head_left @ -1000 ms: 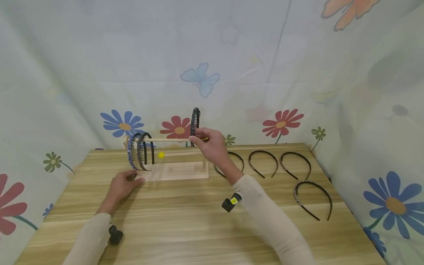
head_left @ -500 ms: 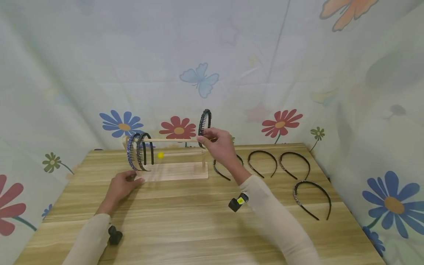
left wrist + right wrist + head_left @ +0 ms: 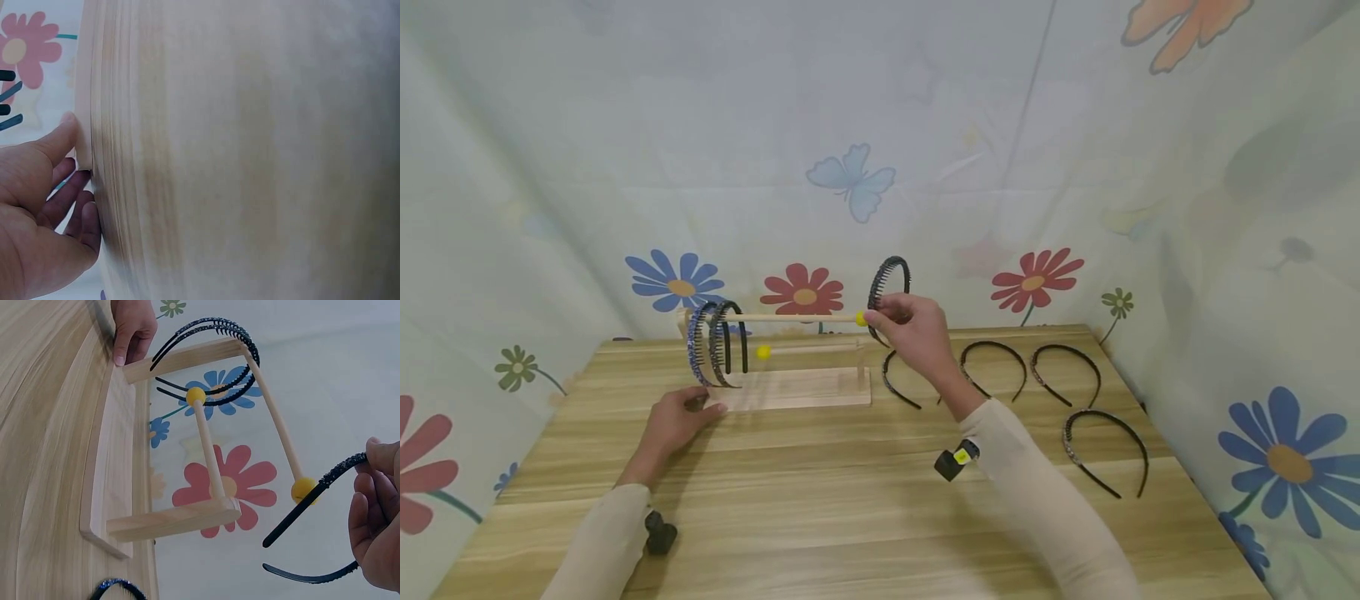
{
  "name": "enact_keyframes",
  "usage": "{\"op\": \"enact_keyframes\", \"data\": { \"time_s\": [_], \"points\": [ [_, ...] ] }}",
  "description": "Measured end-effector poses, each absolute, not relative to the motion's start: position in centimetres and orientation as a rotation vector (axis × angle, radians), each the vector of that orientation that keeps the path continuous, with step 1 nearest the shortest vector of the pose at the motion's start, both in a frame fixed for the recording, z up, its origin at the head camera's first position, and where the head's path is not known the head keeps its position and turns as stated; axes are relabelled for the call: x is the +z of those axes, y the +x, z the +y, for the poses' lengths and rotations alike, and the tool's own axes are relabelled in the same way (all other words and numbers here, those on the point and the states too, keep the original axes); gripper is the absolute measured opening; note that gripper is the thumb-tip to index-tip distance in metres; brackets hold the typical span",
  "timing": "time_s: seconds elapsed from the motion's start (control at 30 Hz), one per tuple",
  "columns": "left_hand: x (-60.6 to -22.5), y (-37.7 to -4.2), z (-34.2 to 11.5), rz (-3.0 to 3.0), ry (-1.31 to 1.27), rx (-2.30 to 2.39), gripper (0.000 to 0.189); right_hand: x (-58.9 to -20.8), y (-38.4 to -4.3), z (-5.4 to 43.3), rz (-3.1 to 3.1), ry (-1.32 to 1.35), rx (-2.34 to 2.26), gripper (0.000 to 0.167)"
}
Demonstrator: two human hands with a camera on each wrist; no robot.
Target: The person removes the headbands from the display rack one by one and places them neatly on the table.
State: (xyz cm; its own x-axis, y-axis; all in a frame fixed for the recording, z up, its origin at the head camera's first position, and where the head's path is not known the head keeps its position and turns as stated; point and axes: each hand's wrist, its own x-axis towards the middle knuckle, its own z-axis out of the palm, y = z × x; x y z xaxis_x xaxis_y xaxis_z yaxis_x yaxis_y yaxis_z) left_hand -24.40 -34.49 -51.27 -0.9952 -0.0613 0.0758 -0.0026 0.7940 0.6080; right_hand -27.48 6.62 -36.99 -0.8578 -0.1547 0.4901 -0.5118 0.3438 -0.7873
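A black toothed headband with a sparkly outer face is pinched between thumb and fingers of my right hand. It is raised at the right end of a wooden rack's upper rod, overlapping the yellow ball there in the right wrist view, its two tips pointing toward the rack. Two more headbands hang side by side near the rod's left end, one with a bluish glittery face. My left hand grips the left end of the rack's flat base, thumb against one face and fingers around the corner.
Several headbands lie on the wooden table to the right, among them a front one and one at the back. The rack's lower rod ends in a yellow ball pointing left. A flowered cloth hangs behind.
My right hand has moved right and slightly down with the headband, to the end of the upper rod, where the yellow ball now shows. My left hand has stayed on the base.
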Motion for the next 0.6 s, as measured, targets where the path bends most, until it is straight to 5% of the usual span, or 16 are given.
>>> {"op": "enact_keyframes", "data": {
  "time_s": [0.6],
  "points": [
    [-51.1, -24.4, -34.3, -2.9, 0.07, -0.987, 0.062, -38.0, -26.8, 10.3, -2.343, 0.491, 1.515, 0.031]
  ]
}}
